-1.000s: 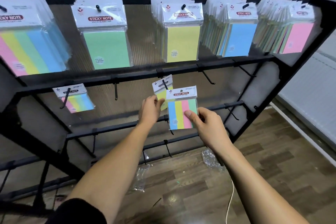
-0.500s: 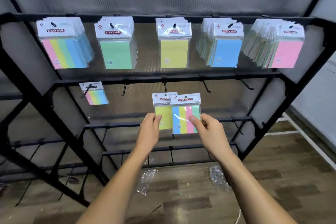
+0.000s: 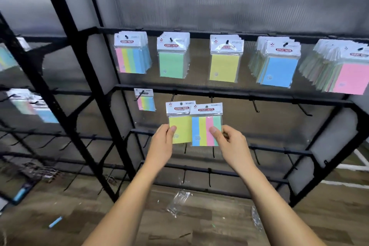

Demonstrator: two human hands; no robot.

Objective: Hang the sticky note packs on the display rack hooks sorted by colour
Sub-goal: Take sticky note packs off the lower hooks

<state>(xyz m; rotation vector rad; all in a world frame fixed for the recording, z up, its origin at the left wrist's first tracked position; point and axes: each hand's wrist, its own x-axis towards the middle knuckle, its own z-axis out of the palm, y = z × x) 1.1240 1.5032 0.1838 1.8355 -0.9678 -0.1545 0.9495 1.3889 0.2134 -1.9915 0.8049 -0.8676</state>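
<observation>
Before the black display rack [image 3: 229,94] we are gripping a yellow pack [image 3: 180,129] in our left hand [image 3: 162,142] and a striped pack [image 3: 206,131] in our right hand [image 3: 229,144], likely sorting each toward its matching hook next.

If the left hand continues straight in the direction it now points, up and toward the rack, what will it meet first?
Probably the empty hook on the second rail, just above the yellow pack that the left hand holds. The pack's header would arrive there before the fingers. Depth is unclear, so the hand may pass in front of it.

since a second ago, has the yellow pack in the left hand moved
Yes, the yellow pack has come off its hook and sits lower, below the rail.
</observation>
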